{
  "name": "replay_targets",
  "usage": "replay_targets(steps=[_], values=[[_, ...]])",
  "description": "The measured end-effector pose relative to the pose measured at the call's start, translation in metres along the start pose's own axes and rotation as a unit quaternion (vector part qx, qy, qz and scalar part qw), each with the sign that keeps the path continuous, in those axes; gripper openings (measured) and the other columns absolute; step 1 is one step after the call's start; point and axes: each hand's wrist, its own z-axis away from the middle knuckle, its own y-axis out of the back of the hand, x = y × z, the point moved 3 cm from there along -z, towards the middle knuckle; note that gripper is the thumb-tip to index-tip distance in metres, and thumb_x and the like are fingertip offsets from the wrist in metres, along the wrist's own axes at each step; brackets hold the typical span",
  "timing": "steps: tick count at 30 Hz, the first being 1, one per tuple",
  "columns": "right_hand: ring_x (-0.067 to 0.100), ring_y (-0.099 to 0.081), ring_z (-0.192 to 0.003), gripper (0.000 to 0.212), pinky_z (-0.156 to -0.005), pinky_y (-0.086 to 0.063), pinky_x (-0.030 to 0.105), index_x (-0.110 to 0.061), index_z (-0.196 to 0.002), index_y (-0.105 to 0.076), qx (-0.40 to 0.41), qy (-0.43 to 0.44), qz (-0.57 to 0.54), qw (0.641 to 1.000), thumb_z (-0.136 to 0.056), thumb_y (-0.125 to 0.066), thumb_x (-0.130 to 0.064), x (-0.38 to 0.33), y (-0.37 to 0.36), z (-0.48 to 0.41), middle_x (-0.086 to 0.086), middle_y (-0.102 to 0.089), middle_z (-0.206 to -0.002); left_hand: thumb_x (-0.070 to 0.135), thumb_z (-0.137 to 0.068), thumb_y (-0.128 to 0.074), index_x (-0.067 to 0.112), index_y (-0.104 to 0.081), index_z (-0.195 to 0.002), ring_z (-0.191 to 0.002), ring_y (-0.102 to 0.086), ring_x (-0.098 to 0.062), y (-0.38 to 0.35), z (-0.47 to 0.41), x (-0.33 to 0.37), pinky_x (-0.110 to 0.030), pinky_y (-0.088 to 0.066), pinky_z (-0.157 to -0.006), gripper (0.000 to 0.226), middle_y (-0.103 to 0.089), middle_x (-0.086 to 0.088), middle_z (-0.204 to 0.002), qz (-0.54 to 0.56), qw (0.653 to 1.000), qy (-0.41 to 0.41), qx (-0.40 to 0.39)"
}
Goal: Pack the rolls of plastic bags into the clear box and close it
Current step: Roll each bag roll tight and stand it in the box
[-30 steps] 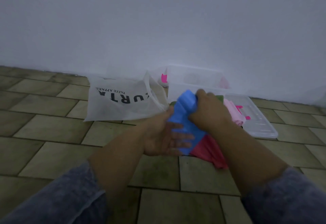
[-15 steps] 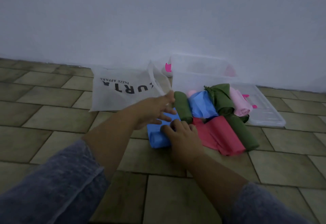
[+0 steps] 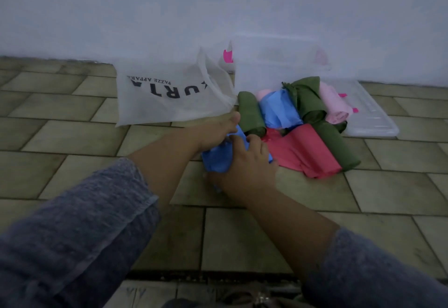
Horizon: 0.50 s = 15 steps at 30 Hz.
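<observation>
Left hand (image 3: 213, 133) and right hand (image 3: 249, 164) grasp a blue roll (image 3: 215, 161) on olive floor tiles (image 3: 72, 138). Beyond the roll, the clear box (image 3: 274, 70) stands before a pale wall (image 3: 218, 4).

a white fabric carrier bag (image 3: 169, 99) lies flat on a floor of olive-beige rectangular tiles (image 3: 60, 138), its far edge close to the foot of a plain pale wall (image 3: 145, 12). dark lettering on the bag, upside down from this viewpoint, reads "pazze appare" in small type above larger letters "urta". a loop handle (image 3: 213, 77) rises at the bag's right end. at the lower edge of the view a dark, grimy strip (image 3: 194, 277) runs across the tiles.
</observation>
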Motion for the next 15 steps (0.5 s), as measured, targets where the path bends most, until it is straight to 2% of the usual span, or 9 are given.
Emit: replay_targets(steps=[3,4,6,8,10,11,15], values=[[0.022,-0.044,-0.106,0.078,-0.077,-0.036,0.039,-0.033,-0.129,-0.041,0.006,-0.002,-0.008,1.000,-0.058,-0.062,-0.060,-0.001,0.002,-0.005,-0.002,-0.042,-0.117,0.054,-0.094,-0.038,0.013,-0.058,-0.123,-0.120,-0.047,-0.017,0.001,-0.005,-0.004,-0.028,-0.031,-0.103,0.055,-0.051,-0.004,-0.133,0.001,0.998,-0.032,0.045],[0.023,-0.045,-0.106,0.076,-0.076,-0.036,0.039,-0.032,-0.126,-0.045,0.024,0.010,-0.010,1.000,-0.058,-0.062,-0.060,-0.002,0.005,-0.003,-0.001,-0.045,-0.118,0.054,-0.094,-0.037,0.012,-0.060,-0.120,-0.122,-0.046,-0.019,0.001,-0.006,-0.006,-0.029,-0.030,-0.106,0.053,-0.052,-0.007,-0.129,-0.004,0.998,-0.038,0.048],[0.024,-0.050,-0.102,0.062,-0.076,-0.036,0.039,-0.031,-0.114,-0.056,0.082,0.047,-0.018,0.995,-0.059,-0.063,-0.060,-0.002,0.013,0.008,-0.001,-0.052,-0.115,0.058,-0.093,-0.033,0.015,-0.060,-0.114,-0.123,-0.046,-0.021,0.000,-0.009,-0.009,-0.034,-0.029,-0.109,0.055,-0.052,-0.007,-0.126,-0.024,0.999,-0.026,0.009],[0.026,-0.052,-0.097,0.046,-0.075,-0.036,0.040,-0.031,-0.094,-0.060,0.108,0.074,-0.027,0.991,-0.059,-0.062,-0.062,0.004,0.018,0.024,-0.004,-0.058,-0.105,0.069,-0.084,-0.030,0.013,-0.053,-0.125,-0.127,-0.044,-0.020,-0.004,-0.007,-0.009,-0.035,-0.025,-0.112,0.073,-0.048,-0.007,-0.138,-0.038,0.999,0.003,-0.025],[0.027,-0.051,-0.095,0.041,-0.074,-0.035,0.040,-0.031,-0.085,-0.060,0.067,0.081,-0.022,0.994,-0.059,-0.063,-0.063,0.009,0.016,0.035,-0.006,-0.057,-0.096,0.082,-0.066,-0.028,0.011,-0.039,-0.141,-0.135,-0.036,-0.022,-0.006,-0.005,-0.009,-0.040,-0.021,-0.115,0.103,-0.038,-0.008,-0.148,-0.074,0.997,0.026,-0.015],[0.027,-0.050,-0.095,0.041,-0.075,-0.035,0.041,-0.032,-0.085,-0.060,0.036,0.080,-0.015,0.996,-0.059,-0.062,-0.063,0.011,0.013,0.039,-0.007,-0.057,-0.095,0.083,-0.061,-0.026,0.011,-0.037,-0.143,-0.137,-0.033,-0.022,-0.008,-0.005,-0.008,-0.040,-0.020,-0.115,0.110,-0.035,-0.009,-0.150,-0.088,0.996,0.026,-0.010],[0.023,-0.043,-0.103,0.050,-0.081,-0.034,0.043,-0.037,-0.098,-0.056,-0.054,0.091,0.015,0.994,-0.063,-0.052,-0.073,0.013,0.013,0.036,-0.009,-0.053,-0.102,0.077,-0.073,-0.030,0.011,-0.033,-0.145,-0.139,-0.029,-0.024,-0.012,-0.006,-0.009,-0.041,-0.021,-0.115,0.097,-0.029,-0.010,-0.153,-0.106,0.994,0.037,-0.013]])
